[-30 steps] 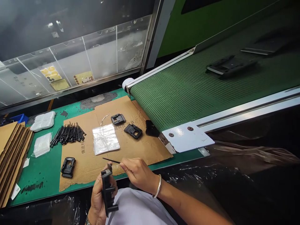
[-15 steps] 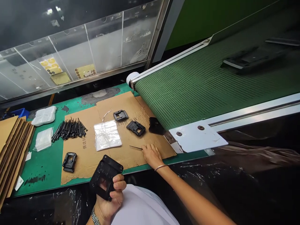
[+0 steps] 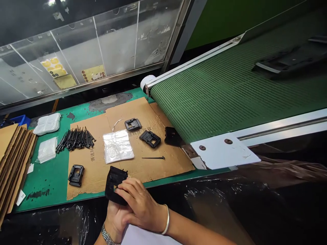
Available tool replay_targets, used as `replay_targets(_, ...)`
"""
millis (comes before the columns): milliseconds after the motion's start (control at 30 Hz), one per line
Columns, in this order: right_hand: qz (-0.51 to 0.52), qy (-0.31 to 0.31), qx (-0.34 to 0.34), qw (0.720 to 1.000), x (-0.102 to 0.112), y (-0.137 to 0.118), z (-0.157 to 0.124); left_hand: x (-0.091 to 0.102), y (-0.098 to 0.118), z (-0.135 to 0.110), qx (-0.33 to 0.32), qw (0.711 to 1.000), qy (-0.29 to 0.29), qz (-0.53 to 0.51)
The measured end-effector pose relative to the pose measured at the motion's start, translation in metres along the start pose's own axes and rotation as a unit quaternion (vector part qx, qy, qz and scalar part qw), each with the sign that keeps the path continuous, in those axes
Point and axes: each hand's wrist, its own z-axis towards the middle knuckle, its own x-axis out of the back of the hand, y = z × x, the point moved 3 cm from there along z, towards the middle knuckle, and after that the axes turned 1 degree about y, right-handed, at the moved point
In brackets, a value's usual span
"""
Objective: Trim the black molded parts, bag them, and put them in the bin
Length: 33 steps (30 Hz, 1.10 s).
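My left hand (image 3: 116,217) holds a black plastic frame (image 3: 113,180) from below, near the front edge of the bench. My right hand (image 3: 143,206) has its bent fingers over the right side of the same frame; the fingertips partly cover its opening. A thin black pin with a small head (image 3: 153,158) lies loose on the cardboard sheet (image 3: 143,173). Two similar frames, one farther back (image 3: 133,124) and one nearer (image 3: 150,139), rest to the right of a stack of clear plastic bags (image 3: 118,148). Another frame (image 3: 76,175) lies at the left.
A pile of black pins (image 3: 76,139) sits left of the bags. White packets (image 3: 47,124) and upright cardboard sheets (image 3: 15,163) are farther left. On the right a green conveyor belt (image 3: 204,98) carries blurred black parts (image 3: 288,63); its white end plate (image 3: 224,151) juts over the bench.
My right hand has left the pin on the cardboard and come left to the frame in my left hand. That frame has been turned. The parts on the belt appear farther right.
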Motion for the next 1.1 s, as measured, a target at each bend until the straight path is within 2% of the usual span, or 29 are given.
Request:
replay_targets(100, 0.049, -0.032, -0.094, 0.994, -0.018, 0.026, 0.001, 0.003, -0.005, 0.01, -0.013, 1.0, 0.008, 0.004)
replay_targets(200, 0.125, -0.051, -0.218, 0.966, -0.029, 0.072, -0.001, 0.008, -0.013, 0.015, 0.056, 0.998, 0.038, 0.014)
replay_targets(267, 0.128, -0.1, -0.272, 0.948, -0.034, 0.104, -0.003, 0.013, -0.015, 0.016, 0.106, 0.992, 0.062, 0.03)
replay_targets(333, 0.084, -0.163, -0.298, 0.937, -0.038, 0.131, -0.005, 0.02, -0.01, 0.019, 0.097, 0.991, 0.086, 0.042)
replay_targets(400, 0.031, -0.196, -0.308, 0.931, -0.039, 0.148, -0.003, 0.029, -0.001, 0.026, 0.045, 0.991, 0.116, 0.051)
replay_targets(533, -0.088, -0.158, -0.297, 0.938, -0.045, 0.152, 0.017, 0.045, 0.023, 0.049, -0.093, 0.979, 0.151, 0.103)
replay_targets(600, -0.151, -0.158, -0.259, 0.941, -0.056, 0.145, 0.034, 0.05, 0.036, 0.062, -0.173, 0.958, 0.161, 0.164)
replay_targets(667, -0.17, -0.174, -0.22, 0.945, -0.073, 0.14, 0.051, 0.054, 0.047, 0.074, -0.238, 0.929, 0.173, 0.226)
replay_targets(800, -0.129, -0.179, -0.207, 0.953, -0.099, 0.149, 0.074, 0.054, 0.07, 0.091, -0.318, 0.887, 0.184, 0.278)
replay_targets(867, -0.097, -0.172, -0.218, 0.956, -0.102, 0.158, 0.077, 0.05, 0.083, 0.096, -0.354, 0.87, 0.182, 0.292)
replay_targets(967, -0.033, -0.138, -0.251, 0.958, -0.096, 0.166, 0.08, 0.04, 0.105, 0.101, -0.403, 0.841, 0.165, 0.321)
replay_targets(1100, 0.106, -0.089, -0.289, 0.947, -0.082, 0.16, 0.084, 0.015, 0.132, 0.105, -0.484, 0.75, 0.089, 0.442)
